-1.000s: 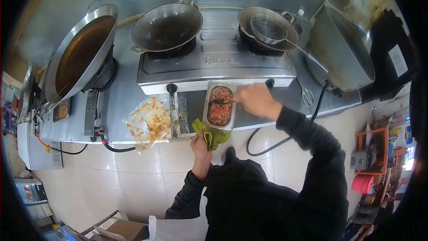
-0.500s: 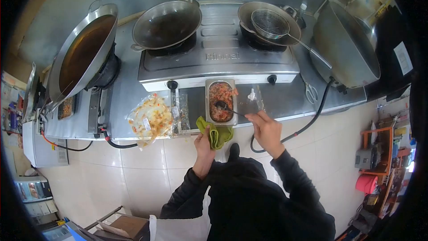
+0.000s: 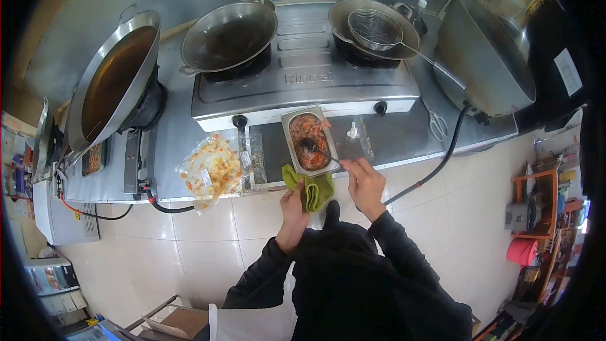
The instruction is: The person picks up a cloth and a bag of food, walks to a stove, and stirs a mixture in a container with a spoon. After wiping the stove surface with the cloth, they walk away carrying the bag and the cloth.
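Observation:
A rectangular metal pan (image 3: pixel 288 134) sits at the counter's front edge, slightly tilted in the view, filled with a chunky reddish mixture (image 3: pixel 307 127). My right hand (image 3: pixel 367 184) pinches the handle of a dark spoon (image 3: pixel 308 144), whose bowl rests in the mixture. On the near side, my left hand (image 3: pixel 293 209) grips a folded green cloth (image 3: pixel 319 193) against the pan's near end. The cloth hides part of the left fingers and that end of the pan.
Behind the pan stands a two-burner gas stove (image 3: pixel 306 95) with a wok (image 3: pixel 228 35) and a second pan holding a wire strainer (image 3: pixel 375 29). Plastic bags with food scraps (image 3: pixel 213 167) lie left; scissors (image 3: pixel 437 125), a black hose (image 3: pixel 445 167) and a large pot (image 3: pixel 480 63) are right.
The pan has turned a little, its near end swinging right, and the green cloth with my left hand shifted right too. My right hand moved slightly left and down with the spoon.

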The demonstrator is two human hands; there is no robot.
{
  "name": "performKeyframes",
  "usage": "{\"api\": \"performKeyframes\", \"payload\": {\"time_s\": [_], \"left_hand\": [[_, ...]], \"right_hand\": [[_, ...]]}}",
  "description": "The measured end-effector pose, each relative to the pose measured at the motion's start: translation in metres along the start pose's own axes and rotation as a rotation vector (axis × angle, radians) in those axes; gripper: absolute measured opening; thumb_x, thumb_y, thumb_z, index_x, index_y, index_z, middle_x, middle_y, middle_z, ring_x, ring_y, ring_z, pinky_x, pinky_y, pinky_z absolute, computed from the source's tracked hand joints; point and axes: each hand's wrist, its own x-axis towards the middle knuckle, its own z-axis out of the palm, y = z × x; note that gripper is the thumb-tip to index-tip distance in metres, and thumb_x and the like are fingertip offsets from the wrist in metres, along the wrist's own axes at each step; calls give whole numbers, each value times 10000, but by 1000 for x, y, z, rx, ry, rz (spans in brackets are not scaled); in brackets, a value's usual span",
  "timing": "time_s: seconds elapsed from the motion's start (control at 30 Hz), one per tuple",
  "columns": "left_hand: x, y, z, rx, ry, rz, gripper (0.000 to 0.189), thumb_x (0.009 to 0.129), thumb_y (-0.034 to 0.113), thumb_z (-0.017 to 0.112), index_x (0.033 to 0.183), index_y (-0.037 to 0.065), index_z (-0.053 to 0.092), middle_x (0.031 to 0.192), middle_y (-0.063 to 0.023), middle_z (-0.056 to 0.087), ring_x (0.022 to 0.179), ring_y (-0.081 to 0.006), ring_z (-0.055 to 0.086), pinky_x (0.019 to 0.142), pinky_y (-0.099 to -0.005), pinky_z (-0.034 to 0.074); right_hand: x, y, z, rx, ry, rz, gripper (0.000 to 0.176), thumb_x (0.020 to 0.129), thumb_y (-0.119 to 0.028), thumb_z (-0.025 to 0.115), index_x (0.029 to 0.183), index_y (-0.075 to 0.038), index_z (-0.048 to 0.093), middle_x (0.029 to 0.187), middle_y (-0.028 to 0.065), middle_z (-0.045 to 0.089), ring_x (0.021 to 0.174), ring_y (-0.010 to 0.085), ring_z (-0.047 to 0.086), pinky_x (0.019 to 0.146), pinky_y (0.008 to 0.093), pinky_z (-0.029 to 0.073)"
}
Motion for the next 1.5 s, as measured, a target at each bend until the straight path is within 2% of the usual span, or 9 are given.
{"api": "performKeyframes", "payload": {"time_s": [0.3, 0.5, 0.6, 0.8, 0.9, 1.1, 1.3, 1.4, 1.5], "left_hand": [[1, 3, 0, 0, 10, -21, 153, 876, 100, 625, 991, 6, 591, 937, -57, 643, 822, -170, 628, 724, -311, 523], [1, 3, 2, -6, 11, -11, 156, 861, 93, 643, 987, 14, 595, 944, -54, 644, 824, -174, 628, 731, -317, 522], [7, -1, -5, 0, -9, -22, 169, 853, 88, 651, 996, 17, 594, 955, -52, 644, 838, -175, 627, 740, -316, 522], [1, 3, -1, 2, 18, -33, 179, 853, 99, 654, 1003, 22, 592, 955, -48, 641, 840, -175, 627, 742, -318, 525], [1, 3, 0, 5, 22, -35, 178, 855, 107, 654, 998, 21, 592, 947, -48, 640, 832, -176, 628, 737, -320, 527], [-3, 6, 3, 18, 35, -44, 165, 852, 111, 658, 974, 15, 599, 912, -58, 643, 782, -179, 634, 712, -320, 533], [-4, 6, 4, 24, 45, -43, 159, 850, 102, 659, 970, 14, 604, 919, -57, 644, 785, -175, 634, 710, -317, 533], [-3, 8, 6, 12, 43, -36, 165, 855, 97, 652, 989, 15, 600, 931, -54, 643, 807, -171, 631, 725, -315, 527], [-3, 5, 5, 8, 27, -18, 174, 862, 99, 642, 1009, 19, 594, 942, -51, 641, 828, -168, 627, 741, -314, 522]], "right_hand": [[12, -13, -14, -38, 128, -53, 119, 801, -63, 626, 893, -115, 682, 741, 47, 569, 614, 242, 572, 532, 329, 440], [6, -10, -3, 6, 95, -1, 138, 814, -70, 620, 927, -121, 680, 740, 49, 579, 622, 259, 573, 542, 333, 444], [5, -12, -5, 40, -33, 219, 144, 847, -64, 586, 955, -104, 672, 763, 65, 607, 644, 251, 594, 565, 318, 454], [2, 23, 22, 359, 139, 434, 167, 865, -49, 549, 996, -87, 645, 841, 129, 636, 714, 291, 616, 630, 336, 471], [-5, 28, 34, 375, 139, 384, 186, 862, -41, 546, 1015, -95, 637, 816, 131, 616, 696, 304, 604, 624, 351, 470], [-3, -19, 8, 102, -66, 259, 206, 861, -46, 536, 1037, -103, 626, 818, 127, 565, 689, 332, 591, 601, 403, 465], [28, -6, 7, -84, -46, 54, 280, 787, 6, 543, 1029, -102, 633, 844, 113, 583, 669, 341, 594, 562, 414, 472], [34, -13, 0, -213, -249, -24, 332, 722, 33, 539, 1016, -85, 634, 855, 109, 588, 696, 337, 616, 578, 397, 506], [38, -27, -16, -292, -368, -96, 286, 704, 18, 539, 963, -64, 627, 849, 108, 597, 713, 324, 633, 585, 381, 523]]}}
